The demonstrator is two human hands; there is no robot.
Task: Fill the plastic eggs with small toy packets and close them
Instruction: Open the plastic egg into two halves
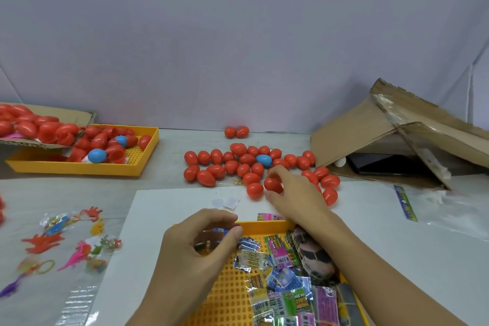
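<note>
Nearest the camera lay the yellow tray (pixel 227 296), its right half piled with small toy packets (pixel 280 288); take this tray as the reference for every position below.

Your left hand (pixel 195 251) hovered over the tray's far left part, fingers curled, with thumb and fingertips pinching a small blue-printed packet (pixel 221 231) above the perforated floor.

Your right hand (pixel 293 193) reached beyond the tray's far edge to the near margin of the cluster of closed red eggs (pixel 238 164) on the counter (pixel 158 182). Its thumb and fingers were curled round one red egg (pixel 272 185), which sat at the near edge of that cluster. The egg's long axis appeared to run roughly left to right, though the fingers hid part of it.

The relation that mattered was this: the gripped egg lay beyond and to the right of the pinched packet, with the tray's far rim between them. As a judgement, your right hand was the nearer one to the eggs and your left the nearer to the packets, so the two items had to converge over the tray's far edge before filling.

A second tray (pixel 143 167), holding open egg halves (pixel 116 153), stood well to the far left.
</note>
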